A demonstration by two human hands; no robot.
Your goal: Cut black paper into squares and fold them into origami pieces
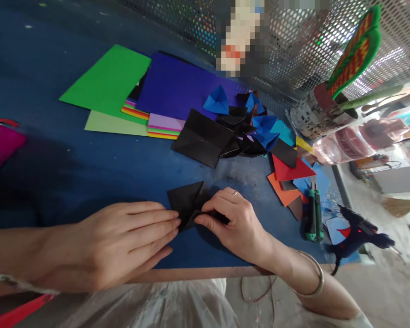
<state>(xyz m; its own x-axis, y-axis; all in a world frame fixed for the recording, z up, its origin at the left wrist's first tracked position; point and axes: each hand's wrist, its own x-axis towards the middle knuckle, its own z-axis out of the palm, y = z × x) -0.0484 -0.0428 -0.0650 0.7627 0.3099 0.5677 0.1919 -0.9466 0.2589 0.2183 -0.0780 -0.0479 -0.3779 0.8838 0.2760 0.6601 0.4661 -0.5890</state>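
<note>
A piece of folded black paper (pixel 186 200) lies near the front edge of the blue table (pixel 71 155). My left hand (pixel 123 241) lies flat beside it with straight fingers, the fingertips pressing on the paper's left edge. My right hand (pixel 234 223), with a ring and a bangle at the wrist, pinches the paper's right part between thumb and fingers. Behind it lies a larger creased black sheet (pixel 203 136) and a heap of folded blue and black paper shapes (pixel 249 127).
Green (pixel 105 82) and purple (pixel 177 86) sheets lie on a stack of coloured paper at the back. Red and orange paper pieces (pixel 287 177), a green-handled cutter (pixel 313 212) and a blue glue gun (pixel 357 232) sit at the right. A pink container (pixel 0 143) stands far left.
</note>
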